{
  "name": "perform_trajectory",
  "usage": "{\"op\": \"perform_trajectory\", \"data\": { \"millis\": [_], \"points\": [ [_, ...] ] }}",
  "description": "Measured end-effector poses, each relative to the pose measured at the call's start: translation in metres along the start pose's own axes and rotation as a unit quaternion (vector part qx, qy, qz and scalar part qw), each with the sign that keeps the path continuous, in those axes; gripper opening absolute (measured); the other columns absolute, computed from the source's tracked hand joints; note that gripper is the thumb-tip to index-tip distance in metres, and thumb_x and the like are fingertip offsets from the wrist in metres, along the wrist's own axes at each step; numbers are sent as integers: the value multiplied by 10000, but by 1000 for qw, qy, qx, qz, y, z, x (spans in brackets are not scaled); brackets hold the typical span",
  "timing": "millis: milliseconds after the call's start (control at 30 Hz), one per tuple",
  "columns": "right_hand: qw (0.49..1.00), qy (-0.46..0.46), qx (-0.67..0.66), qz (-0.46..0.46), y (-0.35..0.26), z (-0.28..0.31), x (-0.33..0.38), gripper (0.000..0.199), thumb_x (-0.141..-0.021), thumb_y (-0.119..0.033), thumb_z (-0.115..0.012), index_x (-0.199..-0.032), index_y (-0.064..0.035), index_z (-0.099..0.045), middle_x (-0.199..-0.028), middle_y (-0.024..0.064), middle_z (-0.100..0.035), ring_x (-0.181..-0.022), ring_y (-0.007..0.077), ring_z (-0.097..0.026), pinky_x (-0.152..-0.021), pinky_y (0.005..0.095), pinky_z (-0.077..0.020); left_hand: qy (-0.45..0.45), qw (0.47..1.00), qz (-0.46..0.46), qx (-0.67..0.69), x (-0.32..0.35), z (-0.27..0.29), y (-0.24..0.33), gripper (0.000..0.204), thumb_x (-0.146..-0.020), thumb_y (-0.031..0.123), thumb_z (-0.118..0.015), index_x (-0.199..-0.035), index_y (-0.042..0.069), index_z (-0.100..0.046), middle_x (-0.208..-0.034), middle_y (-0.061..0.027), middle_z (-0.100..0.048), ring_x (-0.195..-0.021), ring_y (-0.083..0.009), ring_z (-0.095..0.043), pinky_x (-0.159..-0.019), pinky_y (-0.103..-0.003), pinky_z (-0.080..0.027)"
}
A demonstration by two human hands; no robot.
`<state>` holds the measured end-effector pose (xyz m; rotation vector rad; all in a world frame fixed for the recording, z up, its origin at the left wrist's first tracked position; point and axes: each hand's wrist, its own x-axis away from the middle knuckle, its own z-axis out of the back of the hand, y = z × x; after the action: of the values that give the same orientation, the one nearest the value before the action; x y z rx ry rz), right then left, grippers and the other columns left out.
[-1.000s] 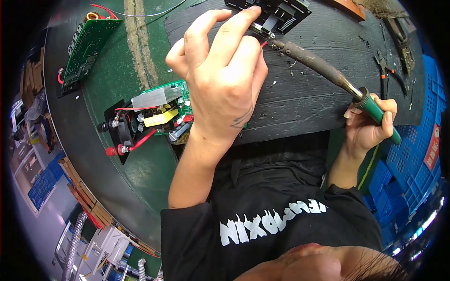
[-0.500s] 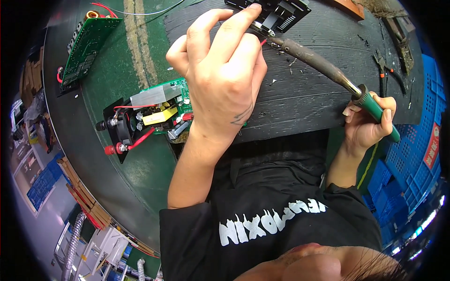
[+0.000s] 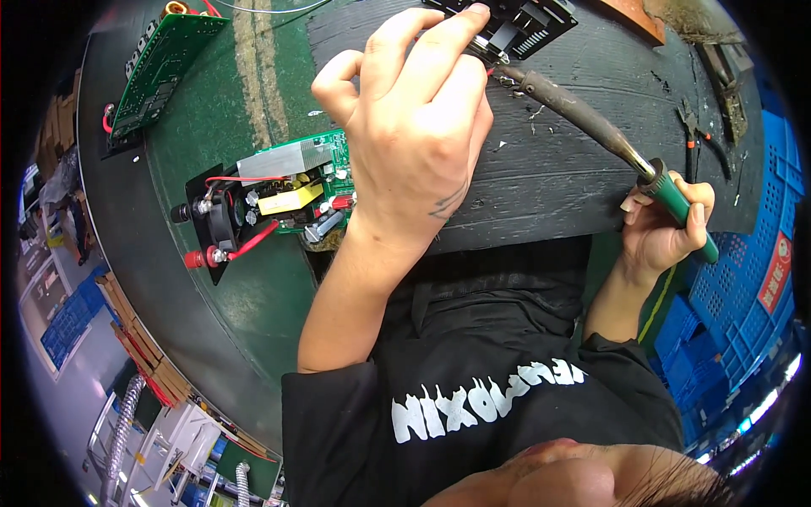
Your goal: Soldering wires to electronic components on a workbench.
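My right hand (image 3: 663, 224) grips a soldering iron (image 3: 583, 122) by its green handle. The iron's dark tip touches or nearly touches a metal terminal at the near edge of a black panel (image 3: 541, 25). My left hand (image 3: 414, 135) is curled over this panel, one fingertip pressing on it, the thumb hidden. A short piece of red wire (image 3: 491, 72) shows between the left hand and the iron's tip; its other end is covered. Left of that wrist sits a green circuit board assembly (image 3: 291, 190) with a fan and a yellow-wrapped component.
The black work board (image 3: 557, 186) lies on a green tabletop (image 3: 203, 101). Orange-marked cutters (image 3: 697, 139) lie at the right, near a blue crate (image 3: 739, 275). Another green circuit board (image 3: 165, 72) stands at the far left. A wooden block (image 3: 634, 19) is at the far edge.
The view has shifted slightly, so most things appear a little displaced. Both hands keep their holds, and the iron's tip stays at the panel's terminal.
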<state>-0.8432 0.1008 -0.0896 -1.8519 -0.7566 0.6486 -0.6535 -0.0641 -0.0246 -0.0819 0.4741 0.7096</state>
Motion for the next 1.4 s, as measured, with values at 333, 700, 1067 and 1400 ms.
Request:
{"op": "perform_trajectory", "data": {
  "millis": [333,700,1067,1400],
  "points": [
    [998,-54,-30,-8,-6,9,1,233,-861,-265,-510,-942,-47,-493,-792,211,-578,-563,234,-563,-475,302,-500,9,1000,4,14,-3,-4,1,153,-600,50,-691,-698,51,-574,-1063,-50,-651,-994,-221,-546,-858,-348,-287],
    [995,-95,-13,32,4,13,5,278,-841,-267,-572,-984,-42,-496,-803,226,-577,-554,226,-561,-456,266,-470,9,1000,12,5,1,-4,-1,156,-603,52,-693,-712,48,-581,-1054,-50,-653,-981,-215,-553,-852,-348,-294],
    [988,-122,11,98,7,9,7,229,-856,-195,-520,-1009,-31,-474,-764,213,-556,-546,213,-544,-471,286,-470,13,1000,14,9,2,-6,-1,160,-607,55,-695,-725,46,-588,-1046,-50,-654,-968,-208,-560,-846,-348,-300],
    [991,-106,15,79,5,13,8,249,-845,-250,-542,-997,-56,-501,-799,241,-568,-563,237,-558,-452,279,-471,17,1000,13,18,1,-4,-1,164,-610,57,-697,-737,44,-594,-1039,-50,-655,-956,-202,-566,-840,-348,-305]
  ]
}}
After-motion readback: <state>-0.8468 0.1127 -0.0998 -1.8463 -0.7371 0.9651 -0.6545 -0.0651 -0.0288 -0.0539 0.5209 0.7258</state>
